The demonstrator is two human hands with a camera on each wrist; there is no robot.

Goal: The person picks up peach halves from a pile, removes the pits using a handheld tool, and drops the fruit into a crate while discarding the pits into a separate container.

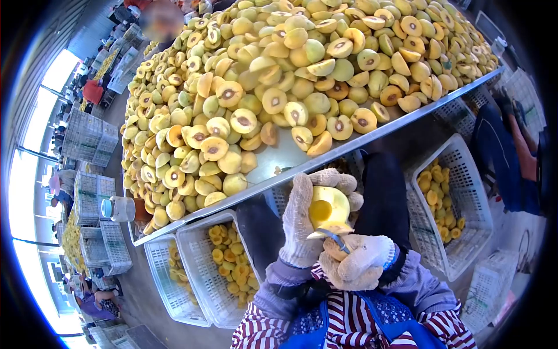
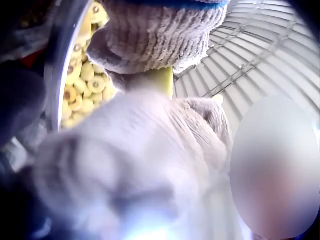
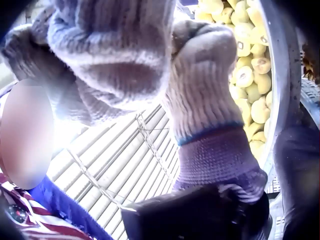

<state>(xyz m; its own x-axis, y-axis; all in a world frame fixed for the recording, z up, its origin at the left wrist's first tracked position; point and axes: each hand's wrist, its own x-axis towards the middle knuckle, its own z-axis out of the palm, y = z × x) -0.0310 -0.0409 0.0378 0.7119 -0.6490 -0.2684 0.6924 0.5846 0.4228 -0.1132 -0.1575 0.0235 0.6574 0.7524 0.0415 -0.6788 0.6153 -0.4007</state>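
**Gloved hands work a halved yellow fruit below a heaped metal table**

Head view: the left hand (image 1: 302, 224), in a knitted glove, curls its fingers round a halved yellow fruit (image 1: 328, 209), cut face turned toward the person, held just below the edge of the metal table (image 1: 273, 157). The right hand (image 1: 357, 262), also gloved, is closed round a small blade tool (image 1: 332, 235) whose metal tip touches the lower rim of the fruit. The two hands meet in front of the person's striped sleeves and blue apron (image 1: 354, 326). The table is piled with halved fruit (image 1: 279, 75), many showing dark pit hollows. Under it stand white plastic crates: one at the left (image 1: 215, 273) and one at the right (image 1: 450, 203), both holding yellow pieces. A clear bottle with a blue cap (image 1: 116, 208) sits at the table's left corner.

Left wrist view: the left glove (image 2: 130, 165) fills the picture, blurred; a strip of the yellow fruit (image 2: 162, 82) shows between it and the right glove (image 2: 160, 35) above. The grip itself cannot be made out here. Fruit on the table (image 2: 82, 85) shows at the left.

Right wrist view: the right glove (image 3: 105, 55) is bunched close to the lens, the left glove (image 3: 205, 95) beside it with a blue-trimmed cuff. The fruit is hidden. The table rim (image 3: 277, 75) and its pile run along the right.
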